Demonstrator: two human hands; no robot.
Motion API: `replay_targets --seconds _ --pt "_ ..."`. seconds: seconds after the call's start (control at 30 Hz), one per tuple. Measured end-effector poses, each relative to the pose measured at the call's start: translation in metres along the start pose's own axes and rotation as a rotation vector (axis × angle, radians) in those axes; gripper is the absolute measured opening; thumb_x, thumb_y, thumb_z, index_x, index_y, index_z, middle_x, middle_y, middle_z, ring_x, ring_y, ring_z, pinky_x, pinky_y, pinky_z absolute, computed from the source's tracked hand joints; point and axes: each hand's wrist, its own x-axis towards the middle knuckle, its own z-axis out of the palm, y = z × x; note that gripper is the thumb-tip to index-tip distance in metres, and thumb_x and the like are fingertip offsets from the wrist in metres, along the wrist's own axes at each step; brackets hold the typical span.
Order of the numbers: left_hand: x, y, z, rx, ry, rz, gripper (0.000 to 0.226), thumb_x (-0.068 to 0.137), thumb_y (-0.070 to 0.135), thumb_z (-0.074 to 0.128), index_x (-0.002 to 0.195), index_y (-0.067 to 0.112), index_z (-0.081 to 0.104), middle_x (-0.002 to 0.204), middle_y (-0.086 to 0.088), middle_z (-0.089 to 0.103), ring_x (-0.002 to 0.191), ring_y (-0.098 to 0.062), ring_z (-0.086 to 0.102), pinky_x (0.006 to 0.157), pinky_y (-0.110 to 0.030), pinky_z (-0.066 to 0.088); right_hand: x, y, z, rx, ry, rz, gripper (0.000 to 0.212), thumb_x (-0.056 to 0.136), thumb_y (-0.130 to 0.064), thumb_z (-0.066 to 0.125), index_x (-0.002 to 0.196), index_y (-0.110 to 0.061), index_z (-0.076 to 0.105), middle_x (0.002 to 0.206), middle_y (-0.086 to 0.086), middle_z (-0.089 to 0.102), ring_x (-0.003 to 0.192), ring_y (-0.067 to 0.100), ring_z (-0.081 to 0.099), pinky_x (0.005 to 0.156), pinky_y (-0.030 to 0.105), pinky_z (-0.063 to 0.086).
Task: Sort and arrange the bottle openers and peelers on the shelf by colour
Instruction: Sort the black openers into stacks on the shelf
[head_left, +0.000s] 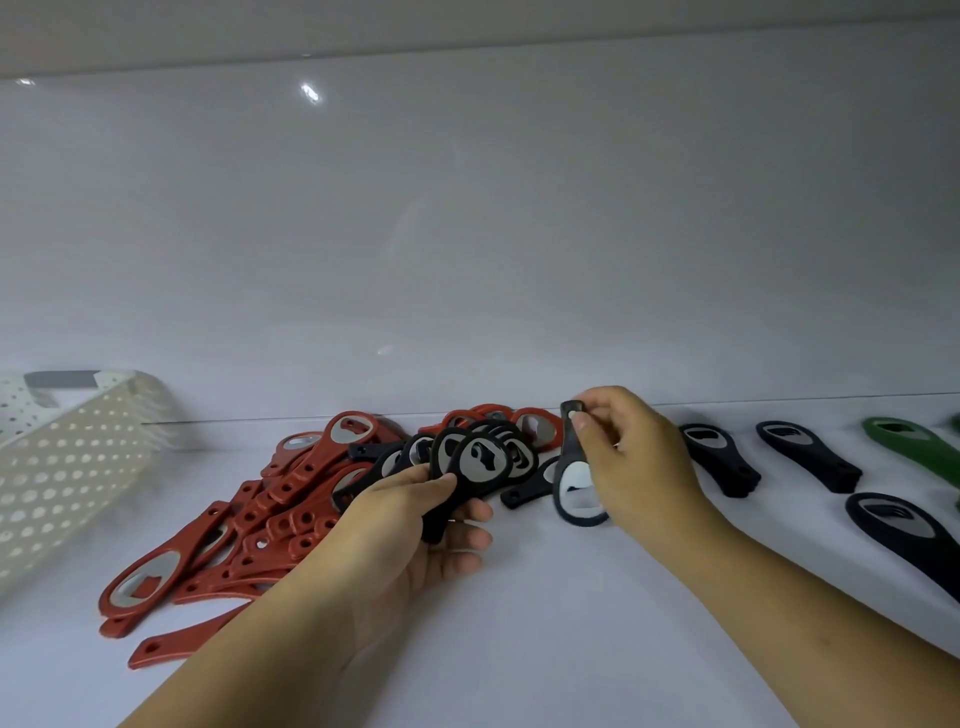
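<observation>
The left hand (415, 525) had its grip clamped round a fan of black openers (483, 462) at frame centre, while the right hand (639, 462) had its grip pinched on a single black opener (574, 483) just beside it. At right, laid-out black openers (722, 462) sat spaced near a green opener (909, 447). The red pile (249, 519) at lower left looked still unsorted.

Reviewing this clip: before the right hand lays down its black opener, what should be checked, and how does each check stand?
1. Right hand pinches one black opener near its handle end: ok.
2. Left hand grips the fan of black openers: ok.
3. Free spot beside the laid-out black openers: cannot tell, the right hand covers it.
4. Red pile free of black ones: not ok, some lie against it.
5. Green opener apart from the black ones: ok.
</observation>
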Motion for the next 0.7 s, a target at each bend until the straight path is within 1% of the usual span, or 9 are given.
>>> replay_targets --seconds 0.1,0.17,0.23,0.33,0.43,0.5,0.57,0.63,0.7 --pt "-0.001 0.0 0.0 -0.003 -0.012 -0.004 0.02 0.099 0.009 0.04 0.095 0.004 0.06 0.065 -0.013 0.065 0.049 -0.022 0.059 0.043 -0.027 0.05 0.003 0.001 -0.002 0.272 0.031 0.192 0.021 0.094 -0.014 0.055 0.111 -0.025 0.057 0.087 -0.005 0.064 0.081 0.015 0.062 0.072 0.027 0.05" --pt "-0.002 -0.001 0.001 -0.003 -0.023 -0.009 0.021 0.099 0.008 0.04 0.095 0.004 0.061 0.066 -0.013 0.065 0.049 -0.022 0.059 0.045 -0.028 0.052 0.004 -0.002 -0.003 0.44 0.066 0.244 0.024 0.094 -0.011 0.055 0.114 -0.023 0.059 0.089 -0.003 0.063 0.079 0.015 0.065 0.074 0.033 0.056" --pt "-0.003 -0.001 0.001 -0.006 -0.037 -0.015 0.021 0.099 0.008 0.041 0.095 0.003 0.061 0.067 -0.014 0.065 0.051 -0.023 0.06 0.047 -0.03 0.054 0.002 -0.009 -0.005 0.521 0.134 0.18 0.022 0.093 -0.007 0.056 0.102 -0.026 0.063 0.091 -0.003 0.063 0.078 0.012 0.068 0.071 0.027 0.058" --pt "-0.004 0.0 0.001 -0.02 -0.057 -0.016 0.022 0.099 0.007 0.04 0.095 0.002 0.06 0.068 -0.016 0.065 0.053 -0.025 0.062 0.051 -0.032 0.056 -0.009 -0.023 -0.007 0.425 0.179 -0.081 0.027 0.086 -0.008 0.067 0.085 -0.035 0.063 0.084 -0.011 0.068 0.076 0.002 0.067 0.068 0.013 0.052" --pt "-0.004 0.0 0.003 -0.055 -0.083 -0.008 0.024 0.099 0.007 0.038 0.097 0.0 0.061 0.072 -0.017 0.067 0.057 -0.028 0.067 0.054 -0.034 0.059 -0.021 -0.025 0.003 0.193 0.058 -0.412 0.008 0.077 -0.014 0.073 0.081 -0.021 0.072 0.084 -0.014 0.069 0.079 -0.001 0.066 0.074 0.013 0.05" --pt "-0.005 0.0 0.004 -0.089 -0.112 -0.004 0.024 0.099 0.006 0.037 0.099 0.0 0.06 0.076 -0.018 0.069 0.061 -0.029 0.069 0.058 -0.036 0.059 -0.026 -0.021 0.011 0.089 -0.071 -0.53 0.008 0.073 -0.015 0.075 0.08 -0.013 0.075 0.085 -0.011 0.068 0.082 -0.002 0.063 0.077 0.012 0.048" --pt "-0.006 0.0 0.003 -0.133 -0.143 -0.007 0.023 0.099 0.007 0.038 0.102 -0.001 0.06 0.084 -0.022 0.07 0.067 -0.03 0.069 0.062 -0.04 0.06 -0.028 -0.022 0.014 0.079 -0.242 -0.527 0.009 0.072 -0.017 0.075 0.08 -0.014 0.076 0.087 -0.012 0.069 0.084 -0.002 0.063 0.082 0.01 0.045" --pt "-0.005 -0.001 0.002 -0.167 -0.152 -0.01 0.023 0.098 0.008 0.04 0.105 -0.004 0.059 0.09 -0.025 0.069 0.074 -0.032 0.07 0.062 -0.042 0.06 -0.03 -0.023 0.014 0.084 -0.39 -0.497 0.008 0.074 -0.022 0.074 0.08 -0.017 0.076 0.092 -0.013 0.069 0.087 -0.003 0.063 0.095 0.01 0.038" --pt "-0.003 -0.001 0.001 -0.181 -0.136 -0.006 0.02 0.097 0.007 0.043 0.101 -0.004 0.059 0.086 -0.022 0.069 0.071 -0.031 0.07 0.058 -0.038 0.059 -0.034 -0.023 0.013 0.15 -0.458 -0.424 0.008 0.076 -0.019 0.072 0.082 -0.017 0.077 0.094 -0.014 0.071 0.092 -0.003 0.064 0.096 0.01 0.038"
